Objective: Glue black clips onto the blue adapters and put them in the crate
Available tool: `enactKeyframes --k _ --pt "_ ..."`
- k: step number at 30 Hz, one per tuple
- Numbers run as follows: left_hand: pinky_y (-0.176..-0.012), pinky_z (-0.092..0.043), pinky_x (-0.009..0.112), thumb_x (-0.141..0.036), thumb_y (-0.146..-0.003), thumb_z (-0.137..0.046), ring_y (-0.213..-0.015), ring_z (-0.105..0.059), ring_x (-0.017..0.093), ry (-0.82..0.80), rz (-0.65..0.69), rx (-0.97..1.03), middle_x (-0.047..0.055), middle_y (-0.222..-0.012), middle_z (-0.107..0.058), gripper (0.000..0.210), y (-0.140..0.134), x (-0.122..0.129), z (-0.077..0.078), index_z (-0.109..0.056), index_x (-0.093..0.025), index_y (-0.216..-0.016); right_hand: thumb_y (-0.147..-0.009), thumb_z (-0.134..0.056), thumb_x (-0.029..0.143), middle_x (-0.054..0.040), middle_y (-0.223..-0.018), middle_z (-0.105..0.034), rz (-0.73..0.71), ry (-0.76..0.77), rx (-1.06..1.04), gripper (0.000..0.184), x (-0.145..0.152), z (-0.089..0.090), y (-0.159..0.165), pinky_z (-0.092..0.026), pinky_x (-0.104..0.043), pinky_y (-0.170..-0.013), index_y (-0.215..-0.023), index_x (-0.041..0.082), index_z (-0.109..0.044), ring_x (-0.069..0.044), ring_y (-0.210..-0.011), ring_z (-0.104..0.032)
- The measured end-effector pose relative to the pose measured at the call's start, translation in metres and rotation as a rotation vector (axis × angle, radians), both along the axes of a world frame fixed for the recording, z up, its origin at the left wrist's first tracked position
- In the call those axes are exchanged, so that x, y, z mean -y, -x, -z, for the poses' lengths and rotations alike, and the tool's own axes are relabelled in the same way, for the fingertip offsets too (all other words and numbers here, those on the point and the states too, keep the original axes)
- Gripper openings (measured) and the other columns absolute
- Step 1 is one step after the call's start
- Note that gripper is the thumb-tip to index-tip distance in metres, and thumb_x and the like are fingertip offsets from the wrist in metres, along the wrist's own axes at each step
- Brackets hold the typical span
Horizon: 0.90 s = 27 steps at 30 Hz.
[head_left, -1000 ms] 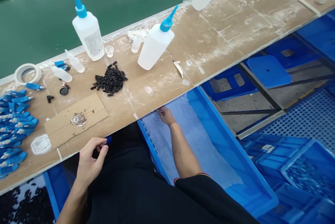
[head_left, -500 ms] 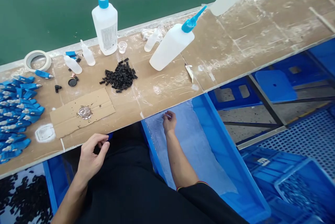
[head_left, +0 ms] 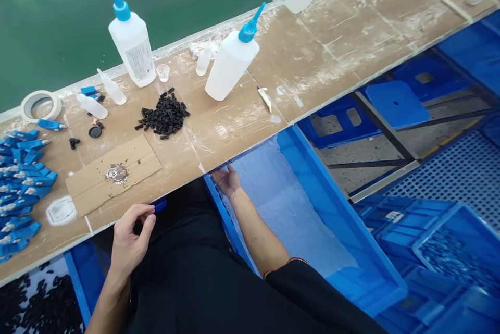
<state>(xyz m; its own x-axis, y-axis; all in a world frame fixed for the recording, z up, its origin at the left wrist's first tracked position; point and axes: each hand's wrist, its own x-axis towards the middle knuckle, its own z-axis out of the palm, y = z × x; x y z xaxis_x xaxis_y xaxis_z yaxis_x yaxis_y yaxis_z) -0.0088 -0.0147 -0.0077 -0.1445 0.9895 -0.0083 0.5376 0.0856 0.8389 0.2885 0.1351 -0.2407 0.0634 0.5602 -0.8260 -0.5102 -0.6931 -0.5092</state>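
Note:
At the table's front edge my left hand (head_left: 132, 239) is loosely curled, its thumb tip close to the index finger, with nothing visible between them. My right hand (head_left: 227, 180) is over the near end of a blue bin (head_left: 344, 203), palm turned up and fingers stretched toward the table's underside. Its fingertips are partly hidden by the table edge. In front of my left hand lies a cardboard piece (head_left: 88, 185) with a clear, wet-looking puddle (head_left: 117, 173) on it. Behind that is a heap of small black parts (head_left: 166, 115).
Large white bottles (head_left: 135, 55) with blue nozzles, small bottles (head_left: 113, 89) and a tape roll (head_left: 24, 107) stand along the back. Blue parts (head_left: 23, 183) pile up at the left. Black pieces (head_left: 47, 302) fill a bin below left. Blue crates (head_left: 414, 240) stand at the right.
My right hand has moved left, toward the table edge, and its curled fingers have stretched out. My left hand keeps nearly the same pose. The view has shifted slightly.

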Motion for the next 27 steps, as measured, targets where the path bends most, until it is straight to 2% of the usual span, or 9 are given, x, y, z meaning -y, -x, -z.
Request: enactKeyframes --k 6,11,15,22,25,27 --pt "-0.076 -0.056 0.027 -0.024 -0.097 -0.065 -0.088 -0.071 0.016 0.009 0.008 -0.009 0.002 -0.097 -0.073 0.010 -0.001 -0.002 0.000 -0.071 -0.023 -0.105 -0.101 -0.044 0.056 -0.0070 -0.081 -0.067 0.010 0.010 0.031 0.034 0.005 -0.005 0.000 -0.064 -0.038 -0.076 -0.087 0.026 -0.051 -0.024 -0.083 -0.072" --pt "-0.076 -0.056 0.027 -0.026 -0.097 -0.066 -0.087 -0.071 0.016 0.024 -0.006 -0.014 0.002 -0.098 -0.073 0.010 0.001 -0.001 0.000 -0.071 -0.023 -0.105 -0.105 -0.043 0.046 -0.0042 -0.083 -0.069 0.031 0.046 0.118 0.028 0.013 -0.011 -0.008 -0.062 -0.032 -0.069 -0.095 0.023 -0.055 -0.019 -0.079 -0.072" --pt "-0.076 -0.057 0.029 -0.026 -0.097 -0.066 -0.087 -0.071 0.017 0.025 0.002 -0.012 0.003 -0.099 -0.073 0.010 0.000 -0.002 0.001 -0.071 -0.023 -0.105 -0.104 -0.050 0.049 -0.0026 -0.082 -0.069 -0.022 0.071 0.135 0.033 0.017 -0.013 -0.009 -0.057 -0.028 -0.062 -0.099 0.018 -0.058 -0.016 -0.071 -0.070" --pt "-0.075 -0.058 0.030 -0.029 -0.096 -0.066 -0.085 -0.072 0.018 0.033 -0.018 -0.023 0.004 -0.098 -0.074 0.012 -0.001 -0.004 -0.001 -0.072 -0.022 -0.104 -0.105 -0.047 0.047 -0.0029 -0.074 -0.068 -0.080 0.040 0.147 0.031 0.013 -0.012 0.001 -0.060 -0.029 -0.061 -0.090 0.021 -0.055 -0.018 -0.070 -0.072" --pt "-0.076 -0.058 0.031 -0.030 -0.096 -0.066 -0.084 -0.072 0.019 0.039 -0.021 -0.017 0.005 -0.099 -0.074 0.013 0.001 -0.002 0.000 -0.072 -0.022 -0.104 -0.106 -0.048 0.049 -0.0022 -0.082 -0.069 -0.099 0.029 0.198 0.033 0.018 -0.013 -0.013 -0.059 -0.028 -0.065 -0.096 0.018 -0.059 -0.016 -0.074 -0.071" --pt "-0.076 -0.059 0.032 -0.030 -0.095 -0.067 -0.084 -0.072 0.019 0.043 -0.023 -0.002 0.005 -0.099 -0.074 0.014 0.003 -0.001 0.002 -0.072 -0.021 -0.105 -0.105 -0.052 0.050 -0.0016 -0.088 -0.069 -0.114 0.047 0.254 0.035 0.028 -0.014 -0.033 -0.058 -0.028 -0.066 -0.103 0.017 -0.062 -0.014 -0.074 -0.069"
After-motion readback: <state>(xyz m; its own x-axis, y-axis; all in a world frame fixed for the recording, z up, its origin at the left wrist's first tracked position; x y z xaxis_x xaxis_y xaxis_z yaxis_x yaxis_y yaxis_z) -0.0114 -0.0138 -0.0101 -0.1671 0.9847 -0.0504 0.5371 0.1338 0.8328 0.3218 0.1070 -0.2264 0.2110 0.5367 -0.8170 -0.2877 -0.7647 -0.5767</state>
